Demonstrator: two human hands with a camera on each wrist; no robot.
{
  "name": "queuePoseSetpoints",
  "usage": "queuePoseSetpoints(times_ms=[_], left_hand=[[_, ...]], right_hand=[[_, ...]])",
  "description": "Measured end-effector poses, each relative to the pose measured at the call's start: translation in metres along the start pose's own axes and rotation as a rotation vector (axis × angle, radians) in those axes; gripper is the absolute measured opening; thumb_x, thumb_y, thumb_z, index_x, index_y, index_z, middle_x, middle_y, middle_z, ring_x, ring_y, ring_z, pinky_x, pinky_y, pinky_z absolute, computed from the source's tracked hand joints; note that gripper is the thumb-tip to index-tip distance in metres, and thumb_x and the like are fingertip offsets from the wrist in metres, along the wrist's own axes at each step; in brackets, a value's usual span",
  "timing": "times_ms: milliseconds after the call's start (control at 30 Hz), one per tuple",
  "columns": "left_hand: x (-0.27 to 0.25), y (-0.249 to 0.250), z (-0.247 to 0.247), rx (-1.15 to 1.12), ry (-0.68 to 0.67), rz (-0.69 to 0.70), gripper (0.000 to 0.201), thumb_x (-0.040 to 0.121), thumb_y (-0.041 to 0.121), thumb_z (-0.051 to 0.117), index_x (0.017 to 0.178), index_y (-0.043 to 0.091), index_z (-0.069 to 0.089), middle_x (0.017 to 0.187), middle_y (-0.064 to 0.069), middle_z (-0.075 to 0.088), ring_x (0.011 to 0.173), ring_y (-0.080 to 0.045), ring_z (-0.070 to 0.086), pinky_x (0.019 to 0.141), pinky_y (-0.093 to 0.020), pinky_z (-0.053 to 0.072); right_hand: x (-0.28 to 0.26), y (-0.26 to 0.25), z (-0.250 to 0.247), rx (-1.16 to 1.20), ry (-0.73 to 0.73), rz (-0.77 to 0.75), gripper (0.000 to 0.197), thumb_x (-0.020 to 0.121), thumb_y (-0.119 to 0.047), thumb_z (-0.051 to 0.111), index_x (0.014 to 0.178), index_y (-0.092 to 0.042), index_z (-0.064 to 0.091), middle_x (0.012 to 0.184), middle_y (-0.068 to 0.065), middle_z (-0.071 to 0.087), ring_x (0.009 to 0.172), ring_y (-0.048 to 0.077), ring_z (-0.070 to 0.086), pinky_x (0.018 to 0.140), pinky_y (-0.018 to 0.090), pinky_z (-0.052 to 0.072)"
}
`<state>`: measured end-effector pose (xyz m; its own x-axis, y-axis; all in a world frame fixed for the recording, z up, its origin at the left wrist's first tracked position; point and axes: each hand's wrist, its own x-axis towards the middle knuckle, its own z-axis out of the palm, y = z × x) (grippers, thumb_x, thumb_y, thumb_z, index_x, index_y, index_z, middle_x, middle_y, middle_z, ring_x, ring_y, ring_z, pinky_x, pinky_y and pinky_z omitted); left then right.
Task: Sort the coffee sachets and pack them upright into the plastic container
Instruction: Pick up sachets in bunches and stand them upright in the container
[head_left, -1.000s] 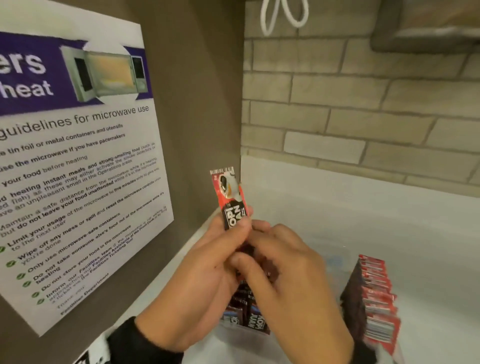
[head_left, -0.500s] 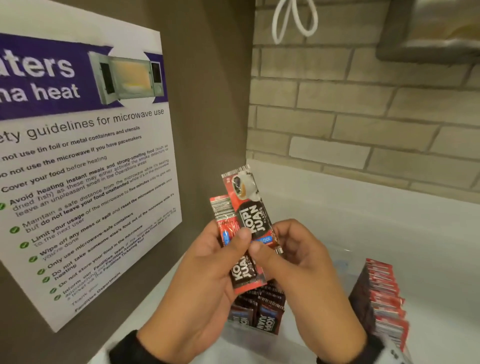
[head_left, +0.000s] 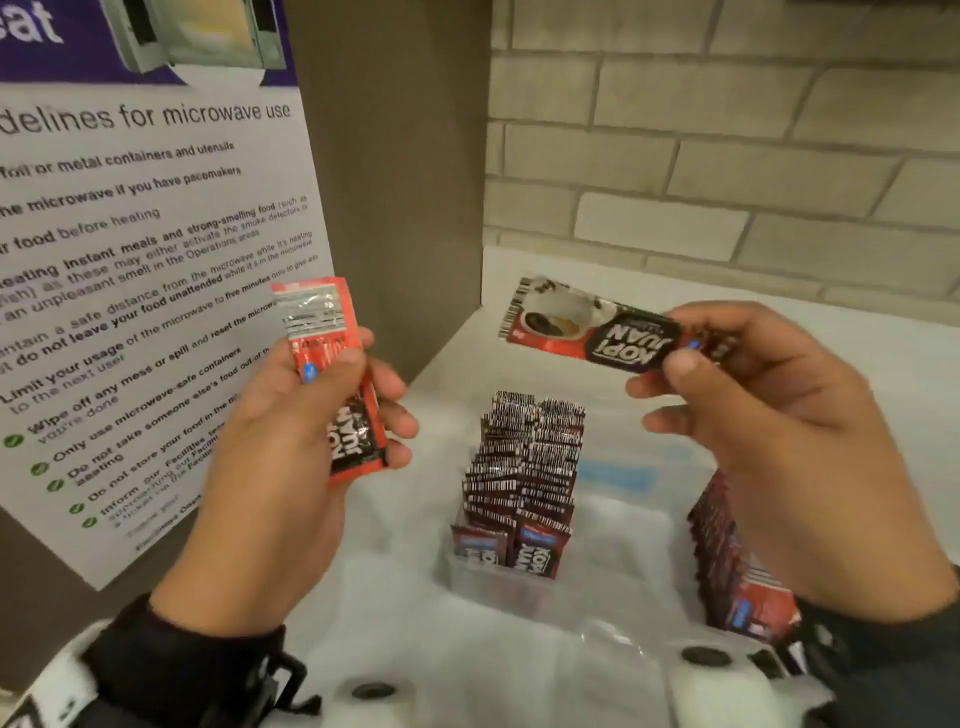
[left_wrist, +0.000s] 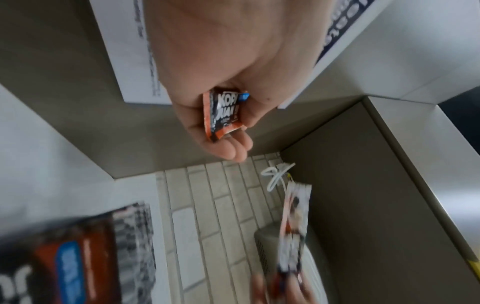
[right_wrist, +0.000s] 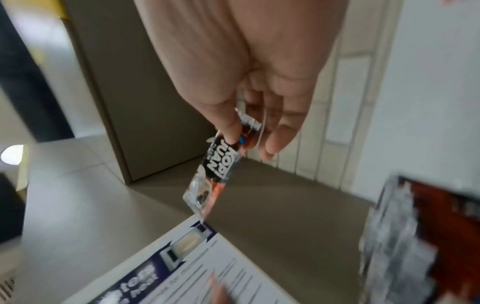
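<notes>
My left hand (head_left: 332, 410) grips a red and black coffee sachet (head_left: 332, 374) upright, barcode end up; the left wrist view shows its lower end (left_wrist: 224, 113) in my curled fingers. My right hand (head_left: 727, 379) pinches a second sachet (head_left: 592, 327) by one end, lying roughly level and pointing left; in the right wrist view this sachet (right_wrist: 218, 168) hangs from thumb and fingers. Below and between my hands a clear plastic container (head_left: 498, 582) holds a double row of sachets (head_left: 524, 467) standing upright.
Another stack of sachets (head_left: 727, 566) stands at the right under my right wrist. A microwave guidelines poster (head_left: 130, 260) hangs on the brown panel to the left. A brick wall (head_left: 727, 130) rises behind the white counter (head_left: 597, 280).
My hands have drawn apart: the two sachets held together a moment ago are now separate, one in each hand, and the right one has turned sideways. The view has tipped down onto the container.
</notes>
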<state>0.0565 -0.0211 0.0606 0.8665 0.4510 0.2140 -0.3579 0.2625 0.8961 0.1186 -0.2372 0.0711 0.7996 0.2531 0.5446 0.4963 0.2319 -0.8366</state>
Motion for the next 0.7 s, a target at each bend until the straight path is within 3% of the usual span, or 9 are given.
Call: queuePoseSetpoints(times_ms=[100, 133, 200, 233, 300, 367, 467, 600, 700], left_hand=[[0.002, -0.003, -0.019, -0.003, 0.024, -0.005, 0.011, 0.096, 0.013, 0.042, 0.095, 0.016, 0.053, 0.062, 0.001, 0.057, 0.049, -0.014, 0.054, 0.044, -0.022, 0.045], [0.001, -0.006, -0.023, 0.006, 0.02, -0.015, 0.011, 0.096, 0.013, 0.042, 0.095, 0.017, 0.053, 0.062, 0.002, 0.057, 0.05, -0.013, 0.054, 0.045, -0.022, 0.046], [-0.003, -0.014, -0.028, 0.02, 0.017, -0.055, 0.012, 0.096, 0.014, 0.042, 0.095, 0.017, 0.053, 0.063, 0.003, 0.058, 0.051, -0.013, 0.055, 0.047, -0.022, 0.047], [-0.004, -0.017, -0.029, 0.022, 0.015, -0.079, 0.012, 0.096, 0.013, 0.043, 0.095, 0.017, 0.054, 0.063, 0.003, 0.058, 0.052, -0.013, 0.055, 0.047, -0.022, 0.047], [-0.007, -0.023, -0.027, 0.031, -0.005, -0.125, 0.012, 0.095, 0.01, 0.043, 0.096, 0.017, 0.054, 0.063, 0.002, 0.057, 0.051, -0.013, 0.055, 0.047, -0.023, 0.048], [-0.011, -0.029, -0.026, 0.046, -0.028, -0.16, 0.013, 0.093, 0.008, 0.044, 0.095, 0.016, 0.054, 0.063, 0.001, 0.058, 0.052, -0.014, 0.055, 0.047, -0.024, 0.048], [-0.014, -0.034, -0.022, 0.05, -0.04, -0.194, 0.014, 0.092, 0.007, 0.046, 0.095, 0.017, 0.056, 0.064, 0.0, 0.059, 0.053, -0.015, 0.056, 0.047, -0.024, 0.049], [-0.015, -0.038, -0.018, 0.054, -0.067, -0.218, 0.013, 0.083, 0.011, 0.054, 0.095, 0.017, 0.057, 0.066, -0.001, 0.06, 0.054, -0.016, 0.057, 0.048, -0.024, 0.049], [-0.015, -0.04, -0.019, 0.054, -0.095, -0.22, 0.024, 0.072, 0.012, 0.065, 0.095, 0.017, 0.059, 0.067, -0.003, 0.061, 0.056, -0.016, 0.058, 0.049, -0.025, 0.049]], right_hand=[[-0.002, -0.003, -0.028, -0.179, 0.01, 0.0, 0.029, 0.085, -0.013, 0.052, 0.098, -0.032, 0.069, 0.079, -0.007, 0.066, 0.072, 0.015, 0.061, 0.061, 0.019, 0.05], [-0.011, -0.006, -0.039, -0.199, 0.0, 0.07, 0.022, 0.085, -0.021, 0.055, 0.102, -0.026, 0.068, 0.072, -0.01, 0.064, 0.064, 0.011, 0.06, 0.055, 0.018, 0.049], [-0.027, 0.002, -0.075, -0.52, 0.046, 0.128, 0.061, 0.075, -0.059, 0.059, 0.093, 0.0, 0.064, 0.051, -0.017, 0.059, 0.045, 0.002, 0.057, 0.041, 0.017, 0.043], [-0.031, 0.003, -0.081, -0.622, -0.029, 0.081, 0.066, 0.075, -0.068, 0.059, 0.085, -0.003, 0.064, 0.049, -0.019, 0.058, 0.045, -0.002, 0.058, 0.041, 0.017, 0.042], [-0.036, -0.004, -0.056, -0.652, -0.122, -0.034, 0.015, 0.08, -0.035, 0.071, 0.091, -0.026, 0.064, 0.068, -0.015, 0.065, 0.058, 0.002, 0.061, 0.047, 0.019, 0.05], [-0.036, -0.011, -0.021, -0.61, -0.1, -0.036, 0.025, 0.079, -0.022, 0.073, 0.087, -0.041, 0.059, 0.081, -0.012, 0.067, 0.068, 0.007, 0.062, 0.06, 0.02, 0.051], [-0.039, -0.007, -0.002, -0.691, -0.198, -0.121, 0.015, 0.08, -0.028, 0.064, 0.089, -0.039, 0.06, 0.086, -0.011, 0.065, 0.076, 0.012, 0.062, 0.068, 0.024, 0.049], [-0.042, 0.013, 0.007, -0.792, -0.291, -0.125, 0.017, 0.079, -0.015, 0.063, 0.093, -0.026, 0.068, 0.083, -0.009, 0.059, 0.069, 0.008, 0.057, 0.064, 0.014, 0.044], [-0.048, 0.028, 0.01, -0.732, -0.29, -0.032, 0.019, 0.079, -0.016, 0.062, 0.092, -0.027, 0.07, 0.083, -0.015, 0.055, 0.07, 0.008, 0.059, 0.063, 0.02, 0.049]])
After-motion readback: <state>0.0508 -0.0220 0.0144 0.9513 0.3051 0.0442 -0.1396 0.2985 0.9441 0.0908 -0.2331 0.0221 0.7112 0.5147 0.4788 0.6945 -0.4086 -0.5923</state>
